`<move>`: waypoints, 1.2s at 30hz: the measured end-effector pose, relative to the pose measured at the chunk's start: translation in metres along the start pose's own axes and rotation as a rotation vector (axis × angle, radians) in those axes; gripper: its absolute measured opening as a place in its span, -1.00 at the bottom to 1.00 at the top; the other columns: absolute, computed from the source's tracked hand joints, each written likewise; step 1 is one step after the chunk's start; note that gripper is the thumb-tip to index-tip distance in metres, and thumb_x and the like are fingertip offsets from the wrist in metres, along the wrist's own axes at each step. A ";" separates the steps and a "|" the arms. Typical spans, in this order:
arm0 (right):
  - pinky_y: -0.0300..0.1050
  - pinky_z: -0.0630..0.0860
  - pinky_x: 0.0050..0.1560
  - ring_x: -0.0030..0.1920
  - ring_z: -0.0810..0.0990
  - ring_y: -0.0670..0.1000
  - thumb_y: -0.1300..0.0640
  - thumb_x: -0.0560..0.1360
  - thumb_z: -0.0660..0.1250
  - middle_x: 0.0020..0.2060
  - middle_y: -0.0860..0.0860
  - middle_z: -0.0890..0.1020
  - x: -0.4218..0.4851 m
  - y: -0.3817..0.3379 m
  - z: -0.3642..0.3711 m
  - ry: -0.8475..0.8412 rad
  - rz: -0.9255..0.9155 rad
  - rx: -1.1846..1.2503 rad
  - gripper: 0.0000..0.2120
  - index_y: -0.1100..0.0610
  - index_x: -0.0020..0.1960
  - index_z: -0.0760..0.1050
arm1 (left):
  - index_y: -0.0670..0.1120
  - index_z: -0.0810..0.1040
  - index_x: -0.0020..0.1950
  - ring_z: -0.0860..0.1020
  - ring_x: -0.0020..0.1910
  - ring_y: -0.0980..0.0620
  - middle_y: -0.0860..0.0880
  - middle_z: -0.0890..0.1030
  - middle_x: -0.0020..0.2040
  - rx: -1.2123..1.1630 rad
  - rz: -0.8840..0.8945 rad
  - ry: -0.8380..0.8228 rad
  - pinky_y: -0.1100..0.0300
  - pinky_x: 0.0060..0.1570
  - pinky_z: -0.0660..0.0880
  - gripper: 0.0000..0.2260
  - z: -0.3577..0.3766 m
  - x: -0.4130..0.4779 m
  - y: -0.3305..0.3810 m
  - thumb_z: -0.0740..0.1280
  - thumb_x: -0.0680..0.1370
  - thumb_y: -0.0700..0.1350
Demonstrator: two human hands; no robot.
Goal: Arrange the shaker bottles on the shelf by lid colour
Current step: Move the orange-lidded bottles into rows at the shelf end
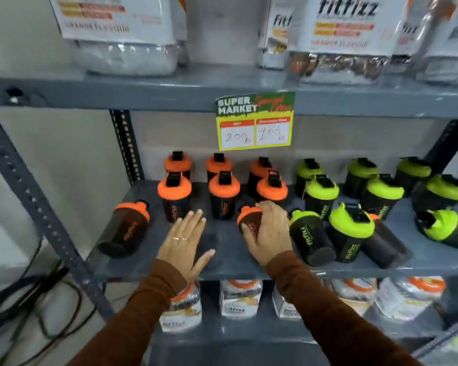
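Observation:
Black shaker bottles stand on the grey middle shelf (222, 262). Several with orange lids (174, 188) are upright on the left half, and several with green lids (321, 190) on the right half. One orange-lidded bottle (124, 228) lies tilted at the far left. My right hand (269, 231) grips another orange-lidded bottle (246, 216) lying at the shelf's middle. Beside it a green-lidded bottle (310, 236) lies on its side, as does another (442, 227) at the far right. My left hand (185, 241) hovers flat over bare shelf, fingers spread, holding nothing.
A yellow price tag (254, 121) hangs from the upper shelf edge. White product tubs (122, 30) fill the upper shelf, with more tubs (239, 297) on the shelf below. A perforated steel upright (32, 196) stands at left. Black cables (37, 307) lie on the floor.

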State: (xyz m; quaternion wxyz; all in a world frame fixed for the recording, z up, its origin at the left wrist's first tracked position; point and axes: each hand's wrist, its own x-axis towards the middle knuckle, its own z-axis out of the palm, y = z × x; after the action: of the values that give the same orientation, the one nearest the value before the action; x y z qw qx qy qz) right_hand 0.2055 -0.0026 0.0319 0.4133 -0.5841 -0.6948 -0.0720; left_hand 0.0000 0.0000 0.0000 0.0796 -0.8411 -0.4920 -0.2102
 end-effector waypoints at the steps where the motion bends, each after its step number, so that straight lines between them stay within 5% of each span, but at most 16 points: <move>1: 0.15 0.42 0.08 0.10 0.44 0.31 -0.08 0.33 0.22 0.07 0.31 0.52 0.004 0.005 0.009 -0.076 0.114 -0.018 -0.43 0.24 0.22 0.31 | -0.23 0.28 0.35 0.26 0.39 -0.16 -0.21 0.33 0.40 0.007 -0.056 -0.037 0.11 0.39 -0.01 -0.32 0.010 -0.001 -0.001 -0.16 0.52 0.27; 5: 0.15 0.30 0.28 0.31 0.28 0.33 -0.06 0.35 0.40 0.31 0.28 0.28 0.024 0.014 0.020 -0.501 0.630 0.011 -0.16 0.27 0.40 0.05 | -0.17 0.04 0.46 0.03 0.50 -0.08 -0.12 0.06 0.51 -0.070 -0.271 -0.245 0.15 0.44 -0.14 0.09 0.033 -0.010 0.000 -0.48 0.18 0.49; 9: 0.14 0.26 0.37 0.36 0.27 0.31 -0.02 0.30 0.48 0.38 0.27 0.23 0.034 0.026 0.034 -0.599 0.811 0.149 0.01 0.23 0.44 -0.13 | -0.12 -0.05 0.48 -0.07 0.51 -0.01 -0.07 -0.03 0.53 0.028 -0.319 -0.399 0.12 0.45 -0.16 0.17 0.041 -0.015 -0.005 -0.63 0.03 0.45; 18: 0.11 0.40 0.27 0.23 0.43 0.21 0.00 0.13 0.55 0.20 0.19 0.45 0.007 0.025 0.046 -0.302 0.578 0.384 -0.10 0.14 0.35 0.21 | -0.16 0.00 0.47 0.01 0.50 -0.07 -0.11 0.04 0.52 0.069 -0.302 -0.455 0.13 0.42 -0.18 0.19 0.041 -0.011 -0.005 -0.51 0.06 0.54; 20: 0.12 0.25 0.38 0.31 0.31 0.17 0.03 0.16 0.56 0.25 0.18 0.37 0.000 0.025 0.051 -0.268 0.557 0.449 -0.09 0.10 0.38 0.18 | -0.19 0.17 0.43 0.20 0.45 -0.12 -0.15 0.23 0.46 0.066 -0.294 -0.453 0.05 0.42 0.01 0.12 0.044 -0.011 -0.008 -0.40 0.18 0.54; 23: -0.07 0.19 0.38 0.34 0.24 0.09 0.09 0.19 0.57 0.31 0.17 0.29 -0.008 0.021 0.056 -0.236 0.525 0.581 -0.07 0.10 0.41 0.13 | -0.23 0.47 0.23 0.54 0.19 -0.13 -0.18 0.55 0.23 0.102 -0.287 -0.451 -0.08 0.16 0.44 -0.07 0.049 -0.014 -0.009 -0.25 0.38 0.46; 26: -0.29 0.17 0.27 0.25 0.25 -0.07 0.16 0.19 0.58 0.32 0.17 0.28 -0.007 0.016 0.063 -0.212 0.536 0.654 -0.05 0.15 0.42 0.11 | -0.22 0.32 0.36 0.38 0.35 -0.13 -0.17 0.40 0.37 0.037 -0.309 -0.433 -0.03 0.35 0.21 0.02 0.045 -0.015 -0.006 -0.32 0.29 0.51; 28: -0.18 0.23 0.33 0.29 0.30 0.01 0.13 0.16 0.60 0.29 0.13 0.31 -0.007 0.012 0.069 -0.201 0.541 0.665 -0.03 0.13 0.41 0.12 | -0.15 0.05 0.47 0.09 0.49 -0.05 -0.11 0.12 0.51 0.050 -0.305 -0.429 0.12 0.43 -0.09 0.13 0.044 -0.013 -0.008 -0.44 0.12 0.54; 31: 0.04 0.29 0.38 0.34 0.33 0.10 0.05 0.12 0.58 0.29 0.12 0.35 -0.011 0.010 0.073 -0.180 0.519 0.635 -0.03 0.11 0.39 0.14 | -0.13 -0.06 0.48 -0.02 0.50 -0.02 -0.08 0.00 0.53 0.048 -0.283 -0.441 0.14 0.44 -0.16 0.16 0.042 -0.012 -0.007 -0.48 0.06 0.53; 34: 0.10 0.30 0.39 0.33 0.35 0.09 0.04 0.12 0.56 0.27 0.08 0.36 -0.014 0.009 0.074 -0.170 0.490 0.620 -0.03 0.11 0.39 0.13 | -0.20 0.27 0.39 0.32 0.39 -0.08 -0.15 0.34 0.41 0.106 -0.245 -0.392 0.05 0.38 0.16 0.03 0.044 -0.014 -0.011 -0.38 0.28 0.49; 36: 0.16 0.21 0.43 0.39 0.26 0.12 -0.09 0.07 0.54 0.35 0.13 0.29 -0.018 0.007 0.076 -0.141 0.490 0.581 0.08 0.14 0.42 0.05 | -0.19 0.50 0.21 0.55 0.18 -0.05 -0.13 0.58 0.21 0.102 -0.223 -0.440 0.03 0.16 0.44 -0.11 0.047 -0.017 -0.015 -0.30 0.41 0.42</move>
State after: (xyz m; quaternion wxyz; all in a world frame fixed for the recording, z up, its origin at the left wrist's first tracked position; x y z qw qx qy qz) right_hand 0.1737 0.0303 -0.0318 0.5177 -0.5951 -0.5526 0.2691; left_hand -0.0073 0.0098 -0.0506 -0.0106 -0.8021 -0.5971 -0.0046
